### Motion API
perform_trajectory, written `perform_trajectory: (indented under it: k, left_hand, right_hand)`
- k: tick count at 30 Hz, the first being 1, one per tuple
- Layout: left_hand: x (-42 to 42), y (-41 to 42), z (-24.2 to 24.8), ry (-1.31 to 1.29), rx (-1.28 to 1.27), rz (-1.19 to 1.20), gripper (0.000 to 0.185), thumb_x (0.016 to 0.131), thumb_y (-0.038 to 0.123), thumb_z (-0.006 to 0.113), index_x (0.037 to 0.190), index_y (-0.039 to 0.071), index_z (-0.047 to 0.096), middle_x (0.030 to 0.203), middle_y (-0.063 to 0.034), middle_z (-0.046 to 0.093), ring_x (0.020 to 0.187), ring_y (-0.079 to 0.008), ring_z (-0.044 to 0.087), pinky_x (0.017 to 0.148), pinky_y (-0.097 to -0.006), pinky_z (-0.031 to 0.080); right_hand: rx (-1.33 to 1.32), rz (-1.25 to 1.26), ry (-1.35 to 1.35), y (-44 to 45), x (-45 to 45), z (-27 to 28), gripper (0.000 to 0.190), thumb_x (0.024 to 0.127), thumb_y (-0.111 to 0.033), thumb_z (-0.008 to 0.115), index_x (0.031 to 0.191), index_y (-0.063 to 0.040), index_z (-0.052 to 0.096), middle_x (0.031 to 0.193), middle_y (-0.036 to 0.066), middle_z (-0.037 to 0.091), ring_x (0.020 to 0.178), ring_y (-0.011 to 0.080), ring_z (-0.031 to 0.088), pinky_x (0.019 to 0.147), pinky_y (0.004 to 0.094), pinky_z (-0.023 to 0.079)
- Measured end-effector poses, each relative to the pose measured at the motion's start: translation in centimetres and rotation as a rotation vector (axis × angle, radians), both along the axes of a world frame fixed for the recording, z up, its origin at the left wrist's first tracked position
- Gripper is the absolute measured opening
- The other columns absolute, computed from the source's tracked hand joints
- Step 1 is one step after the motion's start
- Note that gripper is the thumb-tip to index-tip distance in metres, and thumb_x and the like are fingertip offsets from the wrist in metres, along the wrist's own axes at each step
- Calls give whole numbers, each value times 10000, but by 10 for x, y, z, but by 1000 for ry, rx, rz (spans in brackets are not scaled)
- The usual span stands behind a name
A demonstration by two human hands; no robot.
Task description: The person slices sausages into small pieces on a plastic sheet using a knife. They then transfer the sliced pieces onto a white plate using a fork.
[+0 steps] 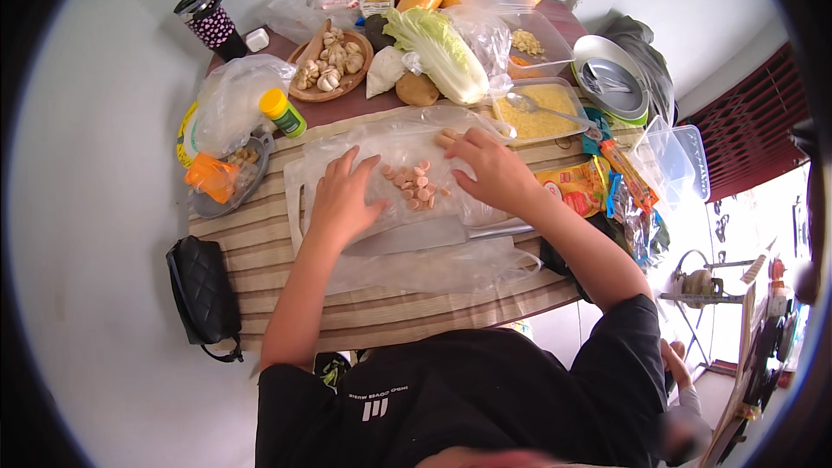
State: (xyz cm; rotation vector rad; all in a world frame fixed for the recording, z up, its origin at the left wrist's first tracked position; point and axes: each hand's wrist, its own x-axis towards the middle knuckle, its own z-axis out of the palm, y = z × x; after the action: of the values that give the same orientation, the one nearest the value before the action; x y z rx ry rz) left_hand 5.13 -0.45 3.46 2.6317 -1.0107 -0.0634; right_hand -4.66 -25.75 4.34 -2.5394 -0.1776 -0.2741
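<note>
Sliced sausage (416,185) lies in a loose pile of round pieces on a cutting board (294,175) covered with clear plastic. To the left of the pile is my left hand (344,192), its fingers spread and holding nothing. My right hand (491,166) hovers at the upper right of the pile, thumb apart from the fingers. By its fingertips are what look like uncut sausage pieces (446,138); whether they touch is hard to tell. A large kitchen knife (413,238) rests along the board's near side, blade to the left, its handle partly under my right forearm.
Behind the board are a Chinese cabbage (445,58), a potato (417,89) and a wooden plate of garlic (344,94). At right, a spoon rests across a container of yellow food (539,114) near food packets (575,185). A black pouch (205,289) sits left. Another person's arm (679,370) shows lower right.
</note>
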Motion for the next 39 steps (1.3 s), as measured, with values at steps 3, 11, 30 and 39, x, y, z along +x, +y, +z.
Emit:
perform_trajectory:
  k: [3, 11, 30, 39]
  left_hand:
    - [-4, -3, 2, -30, -276, -59, 297, 772, 188, 784, 1042, 114, 684, 1139, -85, 638, 1095, -286, 576, 872, -425, 472]
    - [-23, -6, 3, -10, -292, -71, 170, 736, 125, 793, 754, 81, 630, 798, -26, 638, 837, -263, 601, 756, -403, 450]
    - [-42, 10, 19, 32, -228, 1, 68, 866, 71, 675, 840, 54, 614, 662, -126, 604, 609, -305, 603, 569, -384, 448]
    - [-52, 5, 27, 84, -458, -60, 319, 834, 63, 691, 1141, 90, 610, 926, -91, 645, 880, -303, 610, 752, -389, 491]
  right_hand:
    - [-59, 24, -28, 8, -7, 1, 221, 831, -98, 666, 1051, -112, 645, 1096, 94, 620, 1029, 303, 625, 821, 427, 531]
    - [-8, 15, 31, 18, -31, 9, 181, 825, -71, 666, 999, -120, 676, 957, 62, 646, 887, 291, 658, 719, 414, 545]
    - [70, -66, -31, -13, -67, 47, 187, 827, -13, 625, 994, -79, 676, 901, 91, 652, 768, 245, 671, 653, 367, 539]
    - [-245, -567, -4, -231, -38, 48, 199, 825, -37, 625, 1010, -33, 698, 835, 110, 671, 753, 200, 650, 729, 334, 521]
